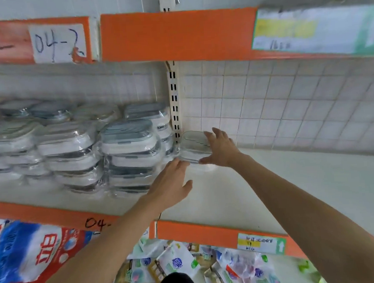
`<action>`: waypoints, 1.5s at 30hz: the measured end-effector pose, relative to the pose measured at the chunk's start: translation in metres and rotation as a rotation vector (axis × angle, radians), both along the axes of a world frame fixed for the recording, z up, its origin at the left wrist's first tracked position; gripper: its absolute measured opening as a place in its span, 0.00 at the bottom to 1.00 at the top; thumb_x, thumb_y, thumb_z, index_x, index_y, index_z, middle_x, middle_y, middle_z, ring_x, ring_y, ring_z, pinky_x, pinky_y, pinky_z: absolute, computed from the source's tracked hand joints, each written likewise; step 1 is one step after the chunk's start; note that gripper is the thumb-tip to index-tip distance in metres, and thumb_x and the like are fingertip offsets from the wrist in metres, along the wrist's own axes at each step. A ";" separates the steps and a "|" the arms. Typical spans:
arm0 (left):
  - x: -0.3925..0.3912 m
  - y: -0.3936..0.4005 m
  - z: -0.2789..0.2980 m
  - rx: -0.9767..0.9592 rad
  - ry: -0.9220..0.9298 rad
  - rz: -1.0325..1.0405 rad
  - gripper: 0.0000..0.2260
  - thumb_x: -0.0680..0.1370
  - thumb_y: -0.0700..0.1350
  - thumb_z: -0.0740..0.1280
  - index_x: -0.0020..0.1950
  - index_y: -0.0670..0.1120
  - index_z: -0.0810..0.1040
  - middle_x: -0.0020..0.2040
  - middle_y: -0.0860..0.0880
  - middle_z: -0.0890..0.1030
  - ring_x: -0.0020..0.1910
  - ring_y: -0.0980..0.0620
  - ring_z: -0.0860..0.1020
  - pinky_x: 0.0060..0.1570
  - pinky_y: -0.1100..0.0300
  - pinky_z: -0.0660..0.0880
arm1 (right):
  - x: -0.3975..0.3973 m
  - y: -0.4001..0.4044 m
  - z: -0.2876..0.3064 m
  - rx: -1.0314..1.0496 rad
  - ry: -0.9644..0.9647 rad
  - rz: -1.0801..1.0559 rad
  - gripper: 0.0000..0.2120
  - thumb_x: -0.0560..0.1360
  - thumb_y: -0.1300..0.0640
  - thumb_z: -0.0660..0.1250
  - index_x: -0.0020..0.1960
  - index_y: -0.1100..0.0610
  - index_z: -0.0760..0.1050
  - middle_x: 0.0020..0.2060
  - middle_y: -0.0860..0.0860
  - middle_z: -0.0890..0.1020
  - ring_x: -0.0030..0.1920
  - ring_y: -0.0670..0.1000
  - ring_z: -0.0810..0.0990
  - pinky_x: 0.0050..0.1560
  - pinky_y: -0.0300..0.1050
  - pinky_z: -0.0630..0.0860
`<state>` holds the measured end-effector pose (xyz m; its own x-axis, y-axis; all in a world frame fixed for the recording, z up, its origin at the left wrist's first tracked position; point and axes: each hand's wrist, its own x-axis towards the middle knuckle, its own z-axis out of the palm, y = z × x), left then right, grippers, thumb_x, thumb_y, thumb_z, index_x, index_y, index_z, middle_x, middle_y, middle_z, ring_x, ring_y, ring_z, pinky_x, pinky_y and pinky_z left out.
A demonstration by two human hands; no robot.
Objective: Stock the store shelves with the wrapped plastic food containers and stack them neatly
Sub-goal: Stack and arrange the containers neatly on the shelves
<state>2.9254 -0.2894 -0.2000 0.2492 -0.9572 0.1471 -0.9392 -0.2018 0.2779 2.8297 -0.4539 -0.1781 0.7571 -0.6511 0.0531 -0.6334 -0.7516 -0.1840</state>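
Where white tiles meet shelf (271,180), clear rounded-square container (193,147).

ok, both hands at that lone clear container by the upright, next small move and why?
Probably slide the clear container left and back, snug against the upright, in line with the wrapped container stacks. It sits alone at the rear of the white shelf; the right hand lies across it with spread fingers, the left hand open just short of its near corner.

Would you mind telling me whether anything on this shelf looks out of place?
One clear container sits alone beside the upright post, apart from the wrapped stacks, with the right hand on it.
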 end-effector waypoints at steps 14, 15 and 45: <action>0.015 -0.096 -0.014 0.076 -0.081 -0.029 0.34 0.72 0.48 0.67 0.74 0.42 0.57 0.71 0.42 0.59 0.72 0.43 0.59 0.70 0.51 0.59 | -0.122 0.002 -0.027 0.107 -0.183 -0.248 0.47 0.61 0.39 0.76 0.71 0.55 0.59 0.63 0.50 0.64 0.66 0.51 0.63 0.60 0.45 0.67; 0.018 -0.103 -0.015 0.203 -0.061 -0.049 0.40 0.72 0.50 0.68 0.77 0.43 0.50 0.76 0.43 0.51 0.76 0.44 0.50 0.73 0.50 0.51 | -0.134 0.005 -0.032 0.103 -0.161 -0.259 0.46 0.61 0.39 0.76 0.71 0.56 0.60 0.63 0.50 0.64 0.66 0.51 0.63 0.60 0.45 0.67; -0.034 0.013 0.027 0.348 -0.221 -0.141 0.44 0.70 0.55 0.72 0.77 0.43 0.50 0.72 0.43 0.59 0.70 0.43 0.60 0.67 0.49 0.60 | -0.160 0.105 0.005 0.086 0.084 -0.250 0.39 0.66 0.38 0.69 0.69 0.57 0.60 0.62 0.50 0.68 0.62 0.53 0.67 0.62 0.44 0.64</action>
